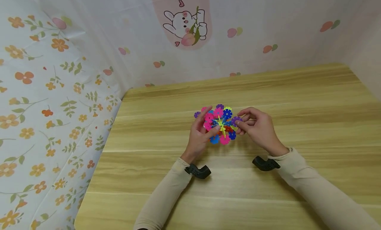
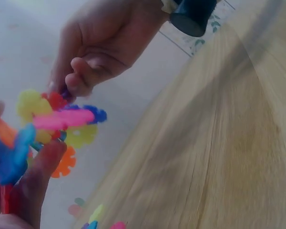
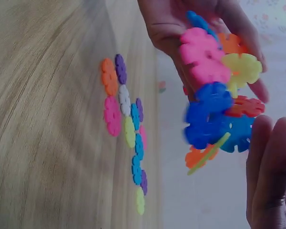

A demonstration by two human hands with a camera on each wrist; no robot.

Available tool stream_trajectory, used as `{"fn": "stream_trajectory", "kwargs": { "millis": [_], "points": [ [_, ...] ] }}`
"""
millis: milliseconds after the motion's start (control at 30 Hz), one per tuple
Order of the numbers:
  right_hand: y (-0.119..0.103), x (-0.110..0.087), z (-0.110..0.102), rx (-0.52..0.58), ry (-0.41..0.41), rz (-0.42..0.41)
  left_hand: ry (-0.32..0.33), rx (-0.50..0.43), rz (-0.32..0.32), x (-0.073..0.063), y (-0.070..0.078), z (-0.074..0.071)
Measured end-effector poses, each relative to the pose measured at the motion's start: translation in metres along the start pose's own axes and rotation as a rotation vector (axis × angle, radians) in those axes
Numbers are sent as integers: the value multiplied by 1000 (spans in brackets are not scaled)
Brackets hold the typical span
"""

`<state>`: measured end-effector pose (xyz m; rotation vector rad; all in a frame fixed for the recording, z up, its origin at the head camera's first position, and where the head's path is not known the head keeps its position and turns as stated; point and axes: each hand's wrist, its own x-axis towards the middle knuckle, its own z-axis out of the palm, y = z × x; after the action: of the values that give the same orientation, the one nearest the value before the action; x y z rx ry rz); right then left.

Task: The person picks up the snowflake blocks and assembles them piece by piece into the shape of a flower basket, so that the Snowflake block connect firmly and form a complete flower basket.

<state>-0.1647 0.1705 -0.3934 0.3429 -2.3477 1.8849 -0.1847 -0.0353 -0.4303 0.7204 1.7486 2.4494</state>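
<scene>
Above the worktop (image 1: 232,190), a rounded cluster (image 1: 221,125) of notched pink, blue, yellow and orange discs sits in the wide-curled left grip (image 1: 198,137); the right grip (image 1: 260,127) pinches a purple disc (image 1: 236,120) beside it.

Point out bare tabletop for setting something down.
Bare tabletop shows between the forearms, left of the left hand and right of the right hand. Crowded: the disc cluster between both hands, and the spot with loose discs.
</scene>
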Motion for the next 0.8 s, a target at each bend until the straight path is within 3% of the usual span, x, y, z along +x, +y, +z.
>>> {"fn": "stream_trajectory", "kwargs": {
  "millis": [400,667,800],
  "points": [
    [-5,2,-2,-68,-9,-21,-74,-11,8,-2,-1,0],
    [-26,-5,4,-24,60,-28,-40,-35,-8,-1,-2,4],
    [-24,-4,5,-47,60,-50,-15,-62,-18,-1,-1,7]
  ]
}}
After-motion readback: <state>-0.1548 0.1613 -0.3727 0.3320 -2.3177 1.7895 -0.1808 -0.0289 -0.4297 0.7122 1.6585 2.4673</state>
